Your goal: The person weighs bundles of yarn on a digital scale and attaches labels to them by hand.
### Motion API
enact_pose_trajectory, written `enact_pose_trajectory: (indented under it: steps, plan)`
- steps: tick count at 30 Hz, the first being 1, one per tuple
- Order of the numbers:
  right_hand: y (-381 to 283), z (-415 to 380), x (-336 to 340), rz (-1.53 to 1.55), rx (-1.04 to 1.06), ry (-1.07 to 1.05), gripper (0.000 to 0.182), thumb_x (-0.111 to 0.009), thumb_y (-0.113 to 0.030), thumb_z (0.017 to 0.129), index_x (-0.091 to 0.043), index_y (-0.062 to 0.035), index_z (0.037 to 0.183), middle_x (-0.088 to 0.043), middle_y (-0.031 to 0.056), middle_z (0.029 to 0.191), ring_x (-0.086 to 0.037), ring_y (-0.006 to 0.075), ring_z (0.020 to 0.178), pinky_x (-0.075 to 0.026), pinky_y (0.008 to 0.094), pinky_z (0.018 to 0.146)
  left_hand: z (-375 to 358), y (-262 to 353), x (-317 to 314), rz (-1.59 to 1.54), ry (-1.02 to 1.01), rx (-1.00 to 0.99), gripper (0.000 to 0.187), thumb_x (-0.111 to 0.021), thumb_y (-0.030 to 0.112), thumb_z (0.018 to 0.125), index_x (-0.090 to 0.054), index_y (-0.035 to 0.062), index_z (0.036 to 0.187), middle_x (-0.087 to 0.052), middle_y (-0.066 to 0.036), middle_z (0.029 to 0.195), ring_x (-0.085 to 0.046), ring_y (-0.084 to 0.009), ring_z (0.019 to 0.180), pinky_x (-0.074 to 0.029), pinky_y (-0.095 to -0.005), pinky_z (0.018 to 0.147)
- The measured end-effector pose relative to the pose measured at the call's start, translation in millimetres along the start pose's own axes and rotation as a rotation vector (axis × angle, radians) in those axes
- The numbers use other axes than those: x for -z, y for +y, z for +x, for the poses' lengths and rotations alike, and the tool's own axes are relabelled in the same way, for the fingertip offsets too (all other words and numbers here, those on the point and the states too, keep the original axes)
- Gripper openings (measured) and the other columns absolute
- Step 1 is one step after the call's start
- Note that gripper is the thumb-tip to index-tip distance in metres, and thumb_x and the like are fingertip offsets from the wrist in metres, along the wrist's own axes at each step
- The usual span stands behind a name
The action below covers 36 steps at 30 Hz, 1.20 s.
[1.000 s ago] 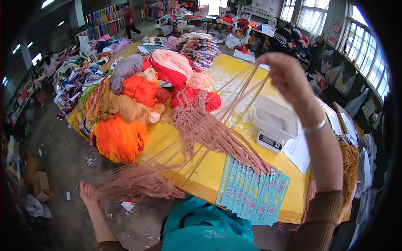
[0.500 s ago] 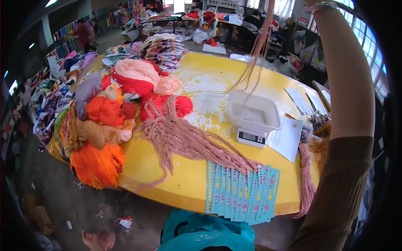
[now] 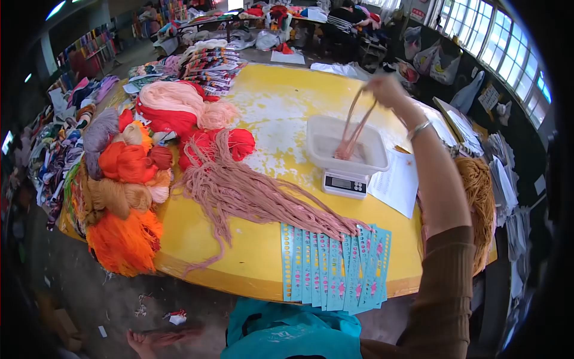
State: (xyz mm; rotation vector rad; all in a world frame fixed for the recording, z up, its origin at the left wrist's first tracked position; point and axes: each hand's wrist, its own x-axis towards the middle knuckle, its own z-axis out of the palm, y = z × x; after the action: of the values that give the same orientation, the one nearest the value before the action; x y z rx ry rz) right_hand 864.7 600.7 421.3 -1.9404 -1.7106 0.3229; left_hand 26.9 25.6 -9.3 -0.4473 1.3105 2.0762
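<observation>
My right hand (image 3: pixel 388 93), with a bracelet at its wrist, is closed on a looped pinkish-brown strand (image 3: pixel 357 122). The strand's lower end is inside a white plastic tray (image 3: pixel 382 163) on a small digital scale (image 3: pixel 345 183). At the bottom left, below the table, my left hand (image 3: pixel 140 342) is closed round a blurred pinkish-brown yarn bundle (image 3: pixel 179 337). A long spread of similar yarn (image 3: pixel 263 194) lies across the table, its right end over a fan of blue printed cards (image 3: pixel 326 269).
Red, pink, orange, tan and grey yarn (image 3: pixel 125 161) is heaped on the left of the yellow table (image 3: pixel 239 263). A paper sheet (image 3: pixel 397 185) lies beside the scale, and tan yarn (image 3: pixel 475 197) hangs at the right edge. A person (image 3: pixel 345 21) sits at the back.
My right hand has come down from the top edge, lowering its strand into the tray. At the bottom left, the yarn bundle now extends right from my left hand. The view has shifted.
</observation>
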Motion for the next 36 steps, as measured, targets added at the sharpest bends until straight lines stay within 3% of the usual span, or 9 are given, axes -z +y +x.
enact_pose_trajectory:
  steps: [2, 5, 7, 13, 23, 27, 30, 34, 36]
  plan:
    - [70.0, -10.5, -47.0, -0.426, 0.347, -0.021, 0.018, -0.062, -0.021, 0.081, -0.073, -0.0104, 0.09, -0.07, 0.0122, 0.081, -0.067, 0.0298, 0.072, -0.053, 0.0409, 0.069, -25.8, -29.9, -29.9, -0.12, -0.163, 0.12, 0.032, -0.042, 0.025, 0.099, -0.046, 0.0185, 0.067, -0.023, 0.008, 0.045, -0.018, -0.0051, 0.036, -0.017, -0.0228, 0.035]
    - [89.7, -71.2, -86.0, -0.547, 0.255, 0.145, 0.018, -0.062, -0.026, 0.084, -0.071, -0.0115, 0.083, -0.068, 0.0118, 0.084, -0.065, 0.033, 0.079, -0.051, 0.0435, 0.069, -20.9, -61.1, -55.4, -0.093, -0.85, 0.328, 0.033, -0.04, 0.025, 0.1, -0.049, 0.0153, 0.07, -0.023, 0.007, 0.047, -0.017, -0.0059, 0.036, -0.018, -0.023, 0.035]
    - [95.0, -104.0, -99.3, -0.452, 0.332, 0.264, 0.017, -0.062, -0.027, 0.085, -0.07, -0.0121, 0.084, -0.067, 0.0094, 0.086, -0.064, 0.0327, 0.076, -0.051, 0.0434, 0.067, -69.5, -75.0, -107.7, -0.192, -0.571, 0.39, 0.034, -0.04, 0.029, 0.101, -0.054, 0.0113, 0.075, -0.025, 0.006, 0.047, -0.018, -0.0057, 0.035, -0.018, -0.0229, 0.034]
    - [93.5, -207.4, -103.0, -0.302, 0.294, 0.234, 0.021, -0.066, -0.012, 0.082, -0.069, -0.0084, 0.103, -0.063, 0.005, 0.114, -0.067, 0.0284, 0.082, -0.052, 0.0383, 0.068, -155.6, -100.9, -213.6, -0.06, -0.847, 0.414, 0.035, -0.035, 0.031, 0.105, -0.055, 0.0069, 0.088, -0.024, 0.005, 0.049, -0.019, -0.0058, 0.036, -0.02, -0.0233, 0.034]
    - [155.0, -272.3, -92.7, -0.229, 0.285, 0.48, 0.011, -0.066, -0.004, 0.08, -0.071, -0.0068, 0.09, -0.068, 0.0035, 0.098, -0.063, 0.0255, 0.085, -0.052, 0.0352, 0.068, -263.9, -114.2, -319.8, -0.177, -1.393, 0.556, 0.047, -0.031, 0.031, 0.106, -0.043, 0.0021, 0.14, -0.035, 0.001, 0.061, -0.029, -0.008, 0.047, -0.028, -0.0231, 0.046]
    - [158.6, -270.2, -92.0, -0.195, 0.303, 0.477, 0.011, -0.067, -0.004, 0.078, -0.071, -0.0079, 0.088, -0.068, 0.0033, 0.098, -0.062, 0.0244, 0.085, -0.052, 0.0349, 0.069, -301.9, -132.7, -347.1, -0.156, -1.452, 0.61, 0.041, -0.034, 0.03, 0.105, -0.056, 0.0015, 0.125, -0.037, 0.002, 0.062, -0.034, -0.009, 0.053, -0.033, -0.0254, 0.053]
    - [157.2, -260.0, -98.4, -0.226, 0.344, 0.506, 0.013, -0.069, -0.005, 0.075, -0.07, -0.0088, 0.087, -0.068, 0.0024, 0.099, -0.062, 0.024, 0.09, -0.052, 0.035, 0.07, -337.3, -157.6, -359.4, 0.1, -1.309, 0.192, 0.027, -0.042, 0.026, 0.101, -0.053, 0.0058, 0.087, -0.04, 0.004, 0.06, -0.039, -0.0117, 0.066, -0.036, -0.0326, 0.065]
    - [155.7, -245.8, -109.0, -0.286, 0.411, 0.482, 0.018, -0.069, -0.007, 0.07, -0.07, -0.0099, 0.088, -0.063, 0.0043, 0.11, -0.055, 0.0264, 0.11, -0.048, 0.0395, 0.083, -349.1, -174.5, -365.4, 0.08, -1.155, 0.227, 0.029, -0.041, 0.027, 0.102, -0.056, 0.0043, 0.092, -0.041, 0.003, 0.059, -0.04, -0.0112, 0.063, -0.036, -0.0305, 0.061]
    - [150.6, -238.7, -112.7, -0.36, 0.396, 0.431, 0.026, -0.07, -0.009, 0.071, -0.067, -0.0094, 0.097, -0.058, 0.0078, 0.123, -0.049, 0.0278, 0.12, -0.044, 0.0418, 0.09, -342.3, -172.8, -369.7, -0.139, -1.36, 0.743, 0.032, -0.035, 0.027, 0.104, -0.056, 0.0032, 0.098, -0.043, 0.001, 0.06, -0.042, -0.0112, 0.057, -0.037, -0.0283, 0.056]
